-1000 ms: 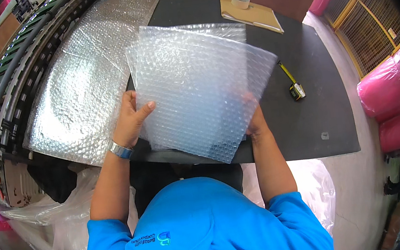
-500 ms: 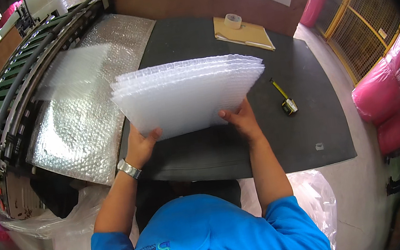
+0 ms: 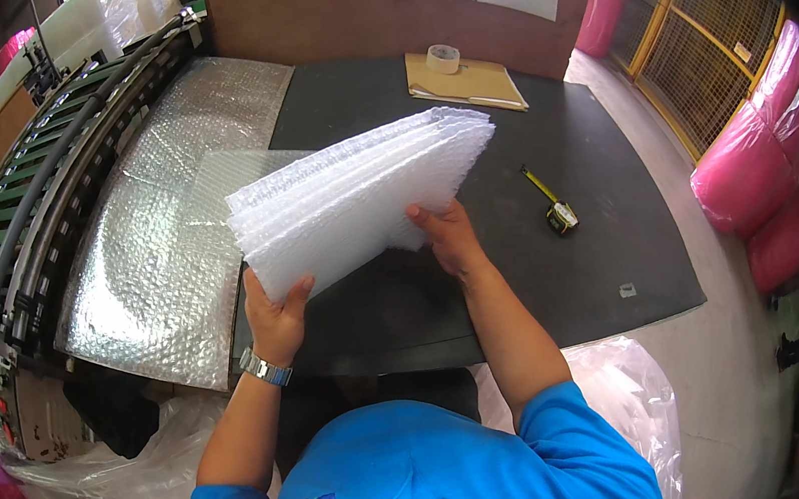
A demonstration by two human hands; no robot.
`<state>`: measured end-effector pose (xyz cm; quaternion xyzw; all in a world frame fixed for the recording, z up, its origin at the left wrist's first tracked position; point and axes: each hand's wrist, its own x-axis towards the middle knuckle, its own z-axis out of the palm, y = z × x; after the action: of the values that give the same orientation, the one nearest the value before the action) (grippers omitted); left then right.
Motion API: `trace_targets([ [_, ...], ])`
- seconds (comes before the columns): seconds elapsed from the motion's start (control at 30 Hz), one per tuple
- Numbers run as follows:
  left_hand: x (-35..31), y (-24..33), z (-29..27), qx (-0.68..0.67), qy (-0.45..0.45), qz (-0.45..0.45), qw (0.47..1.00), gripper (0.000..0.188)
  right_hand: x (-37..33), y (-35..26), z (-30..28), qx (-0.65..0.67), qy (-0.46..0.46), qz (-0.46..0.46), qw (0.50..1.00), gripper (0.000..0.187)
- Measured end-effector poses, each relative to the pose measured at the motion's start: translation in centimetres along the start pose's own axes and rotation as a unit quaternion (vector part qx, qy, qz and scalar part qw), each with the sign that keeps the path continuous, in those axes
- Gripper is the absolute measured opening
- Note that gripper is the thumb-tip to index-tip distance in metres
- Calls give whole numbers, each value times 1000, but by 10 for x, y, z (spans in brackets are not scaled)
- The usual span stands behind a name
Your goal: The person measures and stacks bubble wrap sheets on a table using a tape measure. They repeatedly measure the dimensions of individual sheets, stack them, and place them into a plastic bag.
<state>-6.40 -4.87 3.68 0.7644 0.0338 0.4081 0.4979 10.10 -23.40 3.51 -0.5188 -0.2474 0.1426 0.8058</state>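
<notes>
A stack of white bubble wrap sheets [image 3: 345, 221] is held up over the dark table [image 3: 587, 295], tilted with its right end higher. My left hand [image 3: 276, 321] grips the lower left corner, thumb on the near face. On the right side, my right hand [image 3: 447, 238] pinches the stack, its thumb also on the near face. The fingers behind the stack are hidden. Left of the stack, a loose translucent bubble wrap sheet [image 3: 224, 180] lies partly on a large silvery bubble wrap sheet [image 3: 145, 273] and partly on the table.
A yellow tape measure [image 3: 561, 216] lies right of my hands. A clear tape roll [image 3: 443, 59] sits on brown envelopes [image 3: 469, 84] near a brown upright board [image 3: 307, 9]. A roller machine [image 3: 33, 227] borders the left side. Pink wrapped rolls [image 3: 761, 161] stand right.
The stack has tilted, its left end dropping and its sheets fanning apart. Both hands have shifted left with it. The loose sheet on the left has come down and to the right.
</notes>
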Motion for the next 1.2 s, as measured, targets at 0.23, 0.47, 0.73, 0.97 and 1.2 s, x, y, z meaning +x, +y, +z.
trace_targets([
  [0.23, -2, 4, -2, -28, -4, -3, 1000, 43, -2, -1, 1, 13, -3, 12, 1000, 36],
  [0.47, -8, -1, -3, 2, -8, -3, 1000, 40, -3, 2, -2, 17, -8, 22, 1000, 37],
  [0.73, -13, -20, -10, 67, -4, 23, 998, 27, -4, 2, -2, 27, -32, -18, 999, 39],
  [0.97, -4, -11, -6, 0, 8, -33, 999, 31, -7, -8, -1, -16, -25, -36, 999, 41],
  [1.2, 26, -6, -15, -342, 5, -444, 828, 40, -7, -37, 2, -67, -21, 107, 992, 36],
])
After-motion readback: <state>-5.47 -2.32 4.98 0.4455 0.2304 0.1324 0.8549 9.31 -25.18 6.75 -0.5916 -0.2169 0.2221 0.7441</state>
